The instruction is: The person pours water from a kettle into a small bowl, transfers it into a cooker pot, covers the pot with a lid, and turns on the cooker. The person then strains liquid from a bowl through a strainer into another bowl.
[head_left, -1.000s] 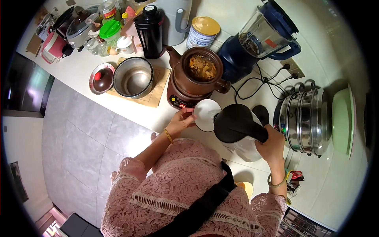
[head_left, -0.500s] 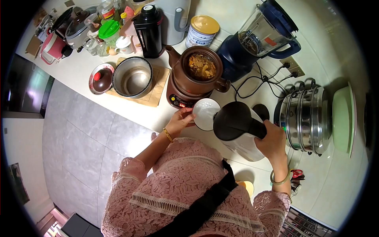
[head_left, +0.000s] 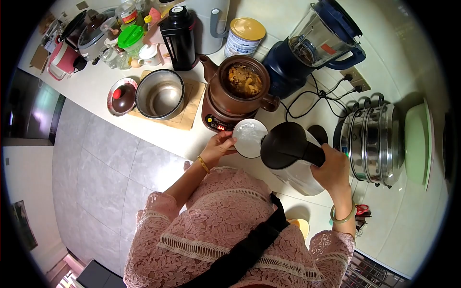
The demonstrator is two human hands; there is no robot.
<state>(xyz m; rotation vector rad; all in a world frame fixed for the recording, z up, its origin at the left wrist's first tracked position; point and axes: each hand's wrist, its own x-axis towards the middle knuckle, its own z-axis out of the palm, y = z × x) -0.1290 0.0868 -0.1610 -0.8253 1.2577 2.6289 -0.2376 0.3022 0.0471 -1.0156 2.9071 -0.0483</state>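
Note:
Fingers of my left hand [head_left: 219,146] grip the rim of a white bowl [head_left: 250,138], which holds some clear liquid. My right hand [head_left: 332,168] is wrapped round the black handle of a kettle [head_left: 283,146] with a black lid and pale body. The kettle is tilted, its spout at the bowl's right edge. Just beyond the bowl, a brown clay pot [head_left: 221,93] sits uncovered on its heating base [head_left: 213,120], whose display glows red. Brownish-orange food in liquid [head_left: 245,80] shows inside the pot.
A metal pot [head_left: 161,94] stands on a wooden board [head_left: 192,105], beside a brown lid [head_left: 124,98] on a dish. Behind are a black flask [head_left: 178,41], a tin [head_left: 245,37] and a blue blender [head_left: 293,62]. Cords [head_left: 319,98] and a steel steamer [head_left: 372,144] lie to the right.
Almost nothing differs. The bowl has shifted very slightly left and the kettle very slightly right; both hands keep their holds.

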